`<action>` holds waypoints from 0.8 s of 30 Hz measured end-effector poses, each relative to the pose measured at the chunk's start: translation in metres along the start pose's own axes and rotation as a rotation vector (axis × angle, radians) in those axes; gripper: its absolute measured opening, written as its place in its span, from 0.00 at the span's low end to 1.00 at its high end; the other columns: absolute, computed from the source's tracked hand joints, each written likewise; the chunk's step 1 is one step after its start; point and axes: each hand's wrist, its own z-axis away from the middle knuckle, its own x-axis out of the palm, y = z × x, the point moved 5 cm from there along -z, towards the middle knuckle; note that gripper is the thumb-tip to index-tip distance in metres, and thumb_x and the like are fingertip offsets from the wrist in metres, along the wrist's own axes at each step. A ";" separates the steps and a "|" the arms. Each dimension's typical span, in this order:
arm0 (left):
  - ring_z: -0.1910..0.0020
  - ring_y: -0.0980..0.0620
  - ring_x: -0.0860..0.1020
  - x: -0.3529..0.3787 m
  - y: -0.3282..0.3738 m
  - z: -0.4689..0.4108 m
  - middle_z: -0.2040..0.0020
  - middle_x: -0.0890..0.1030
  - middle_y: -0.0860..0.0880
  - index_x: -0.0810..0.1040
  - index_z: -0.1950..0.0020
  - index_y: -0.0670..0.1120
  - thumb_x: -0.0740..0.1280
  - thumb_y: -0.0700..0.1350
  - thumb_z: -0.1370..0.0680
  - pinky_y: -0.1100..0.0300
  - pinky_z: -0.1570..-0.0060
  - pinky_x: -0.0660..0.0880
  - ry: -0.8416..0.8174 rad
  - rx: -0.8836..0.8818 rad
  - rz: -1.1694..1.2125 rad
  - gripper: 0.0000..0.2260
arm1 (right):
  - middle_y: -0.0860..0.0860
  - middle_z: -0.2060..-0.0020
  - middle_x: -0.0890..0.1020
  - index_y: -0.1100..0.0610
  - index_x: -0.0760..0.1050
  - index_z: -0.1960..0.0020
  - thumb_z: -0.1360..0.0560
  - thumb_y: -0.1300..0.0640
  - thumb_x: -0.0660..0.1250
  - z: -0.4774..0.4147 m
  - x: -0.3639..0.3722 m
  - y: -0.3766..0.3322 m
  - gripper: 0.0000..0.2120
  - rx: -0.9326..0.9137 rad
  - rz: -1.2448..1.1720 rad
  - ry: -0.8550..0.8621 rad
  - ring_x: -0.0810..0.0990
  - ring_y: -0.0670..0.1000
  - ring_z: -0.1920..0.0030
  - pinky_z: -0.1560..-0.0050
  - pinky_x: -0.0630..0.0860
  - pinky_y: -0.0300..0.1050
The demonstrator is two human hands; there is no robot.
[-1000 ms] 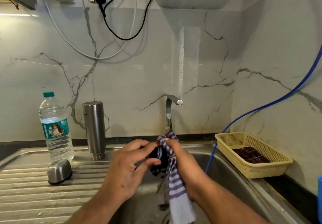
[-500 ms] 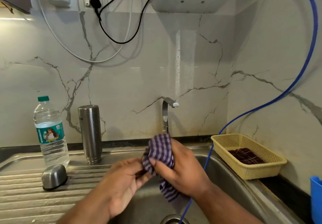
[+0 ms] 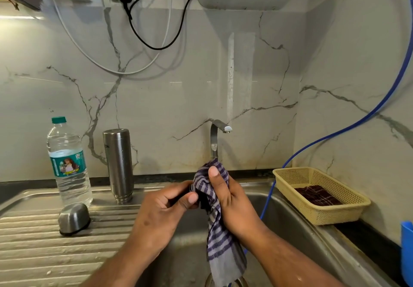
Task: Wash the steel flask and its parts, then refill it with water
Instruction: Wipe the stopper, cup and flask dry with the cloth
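Right now both of your hands are over the sink basin [image 3: 290, 226], just in front of the tap [image 3: 215, 143]. Your left hand [image 3: 163, 210] has its fingers [image 3: 176, 189] and thumb curled round a small dark part [image 3: 202, 201] (mostly hidden, so its shape is hard to make out). Your right hand [image 3: 234, 206] grips a purple-and-white striped cloth [image 3: 221, 251]. The thumb presses the cloth's bunched top against that part, the other fingers are wrapped behind it, and the loose end hangs down into the basin.

The steel flask body [image 3: 119, 163] stands upright on the ribbed drainboard [image 3: 33, 253] to the left of your hands, with its ridged end down and clear of your left hand. Its steel cap [image 3: 73, 217] sits on the drainboard nearer to you and further left. A plastic water bottle [image 3: 67, 175] with a green lid stands just behind the cap and beside the flask body.

On the right, a yellow mesh basket [image 3: 330, 215] rests at the edge of the dark counter [image 3: 366, 239], with a dark folded cloth [image 3: 317, 195] lying in it. A blue hose [image 3: 267, 201] runs down the wall and drops into the basin behind your right wrist.
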 end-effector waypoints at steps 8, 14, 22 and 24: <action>0.52 0.47 0.85 0.000 -0.026 -0.004 0.47 0.86 0.40 0.85 0.45 0.39 0.70 0.42 0.28 0.62 0.55 0.83 0.090 -0.354 0.450 0.14 | 0.44 0.49 0.87 0.49 0.80 0.41 0.20 0.40 0.60 0.001 -0.002 -0.003 0.18 -0.072 -0.057 0.017 0.84 0.42 0.46 0.46 0.78 0.34; 0.59 0.49 0.82 -0.008 -0.016 -0.006 0.50 0.86 0.38 0.87 0.55 0.37 0.70 0.41 0.28 0.63 0.61 0.83 0.076 -0.458 0.645 0.10 | 0.49 0.45 0.87 0.52 0.80 0.37 0.23 0.51 0.67 -0.002 -0.008 -0.004 0.15 -0.114 -0.147 -0.003 0.84 0.48 0.43 0.43 0.79 0.42; 0.46 0.45 0.85 -0.001 -0.017 -0.001 0.47 0.87 0.40 0.85 0.45 0.38 0.70 0.41 0.28 0.58 0.51 0.84 0.023 -0.365 0.445 0.13 | 0.45 0.44 0.86 0.41 0.80 0.40 0.25 0.34 0.69 0.000 -0.002 0.004 0.18 0.046 -0.024 -0.094 0.84 0.45 0.42 0.34 0.77 0.52; 0.45 0.45 0.85 -0.002 -0.020 -0.001 0.47 0.87 0.41 0.85 0.45 0.39 0.70 0.42 0.28 0.57 0.50 0.84 0.036 -0.356 0.418 0.14 | 0.46 0.46 0.87 0.45 0.81 0.40 0.23 0.36 0.66 0.000 -0.002 0.003 0.18 0.029 -0.020 -0.048 0.85 0.45 0.44 0.36 0.78 0.50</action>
